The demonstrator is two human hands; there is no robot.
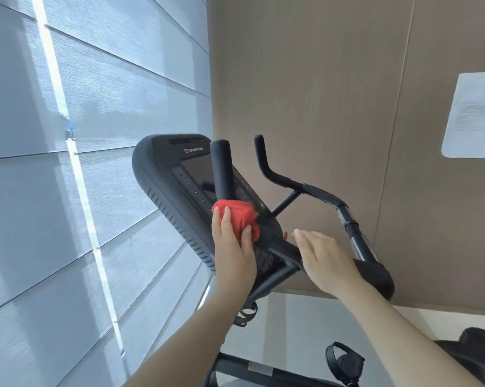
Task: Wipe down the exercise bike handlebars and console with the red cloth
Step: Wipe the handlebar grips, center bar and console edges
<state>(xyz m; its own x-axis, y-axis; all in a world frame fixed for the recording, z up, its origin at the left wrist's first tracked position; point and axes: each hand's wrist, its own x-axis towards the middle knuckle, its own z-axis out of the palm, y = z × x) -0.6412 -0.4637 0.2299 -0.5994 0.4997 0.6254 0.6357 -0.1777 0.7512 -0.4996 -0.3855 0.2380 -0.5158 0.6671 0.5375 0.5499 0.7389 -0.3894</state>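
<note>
The view is tilted. A black exercise bike console (165, 174) with a dark screen faces me at centre. In front of it rises the left handlebar horn (221, 169); the right handlebar (305, 188) curves off to the right. My left hand (233, 247) grips the bunched red cloth (239, 216) around the base of the left horn, fingers curled over the cloth. My right hand (325, 258) lies flat with straight fingers on the bar beside the console's lower edge, holding nothing.
Grey window blinds (82, 163) fill the left side. A brown panel wall (333, 79) behind the bike carries a white paper notice (476, 115). A pedal with strap (344, 361), a bottle cage (245, 315) and the dark saddle (476, 347) sit low in view.
</note>
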